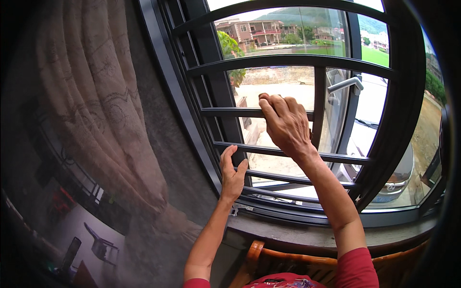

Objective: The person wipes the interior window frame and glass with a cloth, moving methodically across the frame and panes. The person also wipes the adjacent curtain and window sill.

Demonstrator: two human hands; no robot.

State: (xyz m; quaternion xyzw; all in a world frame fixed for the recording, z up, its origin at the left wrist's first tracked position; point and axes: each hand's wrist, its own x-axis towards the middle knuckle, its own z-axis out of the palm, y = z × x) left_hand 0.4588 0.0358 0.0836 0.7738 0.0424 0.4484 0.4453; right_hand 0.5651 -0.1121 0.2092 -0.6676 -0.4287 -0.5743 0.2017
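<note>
My right hand (288, 122) reaches up to a dark metal grille of horizontal bars across a window. Its fingers are curled over a middle window bar (230, 112), and the fingertips are partly hidden. Lower and to the left, my left hand (233, 180) has thumb and forefinger apart. It lies against the left end of a lower bar (261, 149), close to the dark window frame (185, 103). Beyond the grille, a window sash with a grey handle (343, 85) stands swung outward.
A patterned beige curtain (96, 91) hangs at the left. Below the window are a stone sill (297, 235) and a wooden chair back (293, 254). Outside stand a parked car (398, 177) and several houses (259, 32). A dark chair (102, 247) is at lower left.
</note>
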